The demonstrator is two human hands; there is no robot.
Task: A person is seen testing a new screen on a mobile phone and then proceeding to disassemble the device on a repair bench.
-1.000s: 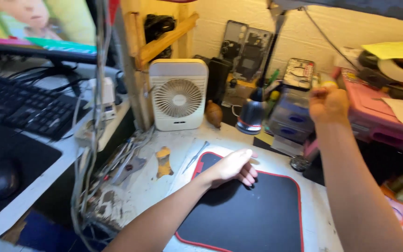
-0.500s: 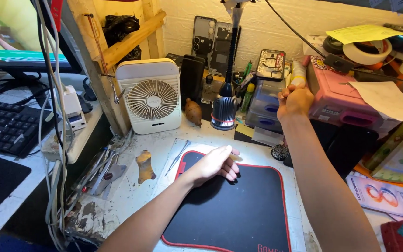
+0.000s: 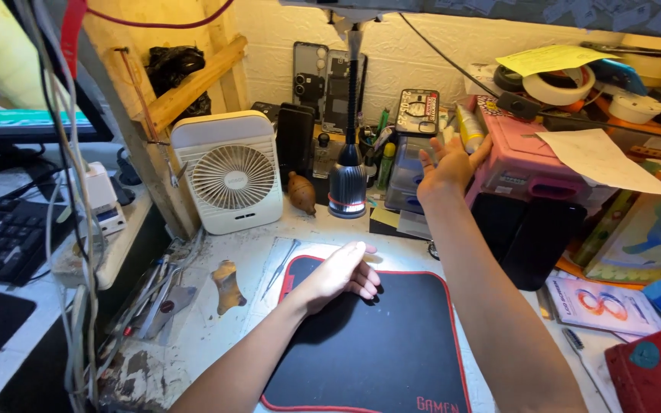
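— What are my hands doing?

— I see my right hand [image 3: 447, 162] up in the air, fingers spread wide, holding nothing. It is just beside the pink box [image 3: 525, 164] and near the clear plastic drawers [image 3: 407, 180]. My left hand [image 3: 340, 274] rests on the top edge of the black mat [image 3: 376, 348], fingers loosely curled, and holds nothing that I can see.

— Is there room to move?

— The mat's middle is bare. Its red edge runs near the tweezers [image 3: 278, 268] on the left. Behind stand the lamp [image 3: 346, 180] and the white fan [image 3: 231, 176]. On the right, dark phones [image 3: 533, 237] lean just beside my right arm.
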